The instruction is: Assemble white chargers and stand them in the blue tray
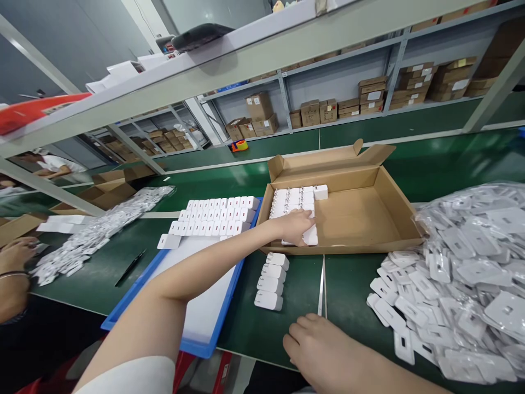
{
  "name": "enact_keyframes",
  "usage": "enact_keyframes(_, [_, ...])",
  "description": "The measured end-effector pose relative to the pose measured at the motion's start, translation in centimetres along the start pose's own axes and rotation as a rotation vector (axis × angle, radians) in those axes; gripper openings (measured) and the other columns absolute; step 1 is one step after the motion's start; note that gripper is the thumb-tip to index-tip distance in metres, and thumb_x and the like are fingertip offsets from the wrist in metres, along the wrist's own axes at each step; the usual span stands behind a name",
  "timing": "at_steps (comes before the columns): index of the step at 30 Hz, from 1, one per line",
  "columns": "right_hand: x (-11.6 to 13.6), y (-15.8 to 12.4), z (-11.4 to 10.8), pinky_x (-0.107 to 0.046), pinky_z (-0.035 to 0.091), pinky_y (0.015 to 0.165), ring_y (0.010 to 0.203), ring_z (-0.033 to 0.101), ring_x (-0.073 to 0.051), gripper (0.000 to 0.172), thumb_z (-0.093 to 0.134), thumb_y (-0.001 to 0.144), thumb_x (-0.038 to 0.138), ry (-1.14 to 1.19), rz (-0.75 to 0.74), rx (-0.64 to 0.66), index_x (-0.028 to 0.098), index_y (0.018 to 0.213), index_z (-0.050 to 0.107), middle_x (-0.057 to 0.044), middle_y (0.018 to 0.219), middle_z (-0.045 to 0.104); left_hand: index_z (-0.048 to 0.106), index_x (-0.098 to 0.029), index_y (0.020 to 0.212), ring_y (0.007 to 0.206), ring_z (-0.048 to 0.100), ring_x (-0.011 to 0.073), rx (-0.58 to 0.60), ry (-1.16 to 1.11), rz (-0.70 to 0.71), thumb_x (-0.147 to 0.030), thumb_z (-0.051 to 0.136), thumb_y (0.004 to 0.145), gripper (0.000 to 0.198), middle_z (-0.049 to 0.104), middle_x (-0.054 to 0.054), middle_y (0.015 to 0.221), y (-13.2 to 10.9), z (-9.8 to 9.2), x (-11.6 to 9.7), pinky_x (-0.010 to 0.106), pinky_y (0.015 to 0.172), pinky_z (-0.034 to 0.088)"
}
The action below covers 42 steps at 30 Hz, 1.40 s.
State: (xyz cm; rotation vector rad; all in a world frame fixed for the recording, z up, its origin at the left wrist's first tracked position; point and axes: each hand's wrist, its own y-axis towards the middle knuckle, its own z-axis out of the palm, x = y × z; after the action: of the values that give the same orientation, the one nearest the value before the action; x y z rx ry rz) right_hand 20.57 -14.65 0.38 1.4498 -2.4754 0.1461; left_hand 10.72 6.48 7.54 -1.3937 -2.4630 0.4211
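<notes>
An open cardboard box (pixel 361 213) holds rows of white plastic pieces (pixel 290 198) along its left side. My left hand (pixel 296 226) reaches in over these rows, its fingers on the pieces near the box's front; whether it grips one cannot be made out. Low in the view, my right hand (pixel 314 345) rests at the green table's front edge, fingers curled together, with nothing visible in it. Several white pieces (pixel 268 284) stand in a short column before the box. Left of it, a blue-rimmed tray (pixel 229 298) carries more rows of white pieces (pixel 213 214).
Loose white parts and clear bags (pixel 459 273) are heaped at right. Another pile of white parts (pixel 102 230) and a black pen (pixel 130 268) lie left. A person's hand (pixel 16 254) works at far left. A shelf beam (pixel 246 49) crosses above; a tape roll (pixel 239 145) sits behind.
</notes>
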Motion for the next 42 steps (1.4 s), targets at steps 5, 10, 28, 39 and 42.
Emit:
enact_keyframes(5, [0.1, 0.1, -0.1, -0.032, 0.035, 0.061, 0.073, 0.057, -0.019, 0.007, 0.057, 0.085, 0.016, 0.015, 0.01, 0.027, 0.013, 0.092, 0.059, -0.006, 0.084, 0.062, 0.039, -0.005, 0.143, 0.141, 0.037, 0.0337, -0.054, 0.001, 0.05, -0.041, 0.062, 0.087, 0.071, 0.034, 0.028, 0.151, -0.8, 1.1, 0.0, 0.041, 0.113, 0.03])
enact_keyframes(10, [-0.1, 0.3, 0.6, -0.032, 0.037, 0.061, 0.072, 0.057, -0.02, 0.013, 0.063, 0.081, 0.018, 0.009, 0.005, 0.032, 0.013, 0.092, 0.06, -0.007, 0.084, 0.062, 0.049, -0.005, 0.135, 0.125, 0.052, 0.034, -0.107, -0.008, 0.099, -0.037, 0.064, 0.085, 0.061, 0.052, 0.027, 0.136, -1.6, 1.1, -0.7, 0.042, 0.103, 0.04])
enact_keyframes(28, [-0.2, -0.1, -0.1, -0.032, 0.033, 0.064, 0.076, 0.054, -0.02, 0.012, 0.053, 0.082, 0.008, 0.04, 0.03, 0.063, 0.013, 0.092, 0.057, -0.008, 0.087, 0.061, 0.062, -0.013, 0.118, 0.107, 0.051, 0.0351, -0.079, 0.056, 0.096, -0.054, 0.067, 0.075, 0.059, 0.051, 0.019, 0.12, -2.1, 0.5, -1.2, 0.043, 0.091, 0.04])
enact_keyframes(39, [-1.0, -0.3, 0.4, -0.032, 0.034, 0.064, 0.074, 0.052, -0.02, 0.006, 0.05, 0.089, 0.013, 0.025, 0.063, -0.009, 0.014, 0.09, 0.056, -0.007, 0.086, 0.058, 0.062, -0.014, 0.104, 0.093, 0.054, 0.0306, -0.056, 0.08, 0.238, -0.04, 0.072, 0.073, 0.042, 0.062, 0.014, 0.104, -1.5, -0.3, -0.7, 0.038, 0.081, 0.039])
enact_keyframes(42, [-1.1, -0.3, 0.3, -0.032, 0.035, 0.065, 0.075, 0.052, -0.019, 0.006, 0.05, 0.088, 0.012, 0.031, 0.073, -0.01, 0.014, 0.09, 0.056, -0.007, 0.085, 0.059, 0.061, -0.011, 0.104, 0.09, 0.054, 0.0311, -0.05, 0.068, 0.254, -0.04, 0.073, 0.07, 0.047, 0.059, 0.015, 0.104, -1.2, -0.4, -0.6, 0.037, 0.078, 0.041])
